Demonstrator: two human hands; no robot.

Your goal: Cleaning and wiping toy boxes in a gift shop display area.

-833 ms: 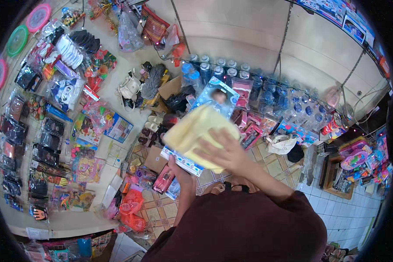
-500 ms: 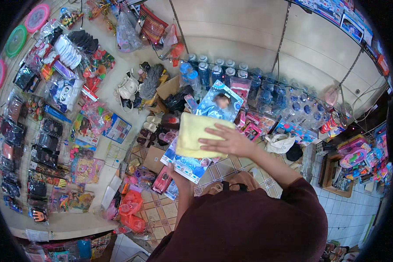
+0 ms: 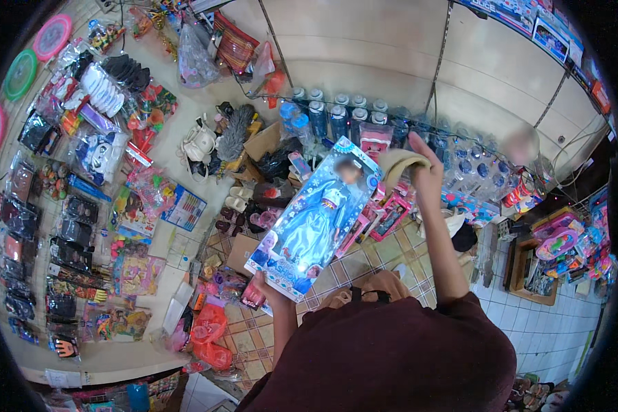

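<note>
A tall blue doll box (image 3: 317, 216) with a clear front is tilted in front of me, a doll in a light blue dress inside it. At its lower left corner, my left hand (image 3: 273, 294) grips the edge, its fingers partly hidden behind the box. Off the box's upper right side, my right hand (image 3: 427, 175) is raised and holds a folded pale yellow cloth (image 3: 399, 165), which looks slightly blurred. The cloth hangs beside the box, and I cannot tell whether it touches the edge.
Pink doll boxes (image 3: 391, 216) stand just right of the held box. Dark blue bottles (image 3: 338, 120) line the back wall. Packaged goods hang on the left wall, among them wallets (image 3: 72, 244). Red plastic bags (image 3: 209, 323) lie at lower left, and a wooden crate (image 3: 529, 281) sits at right.
The yellow cloth has left the box front and moved right and upward with my right hand, folding over. The doll's dress shows now. My left hand keeps its grip on the box.
</note>
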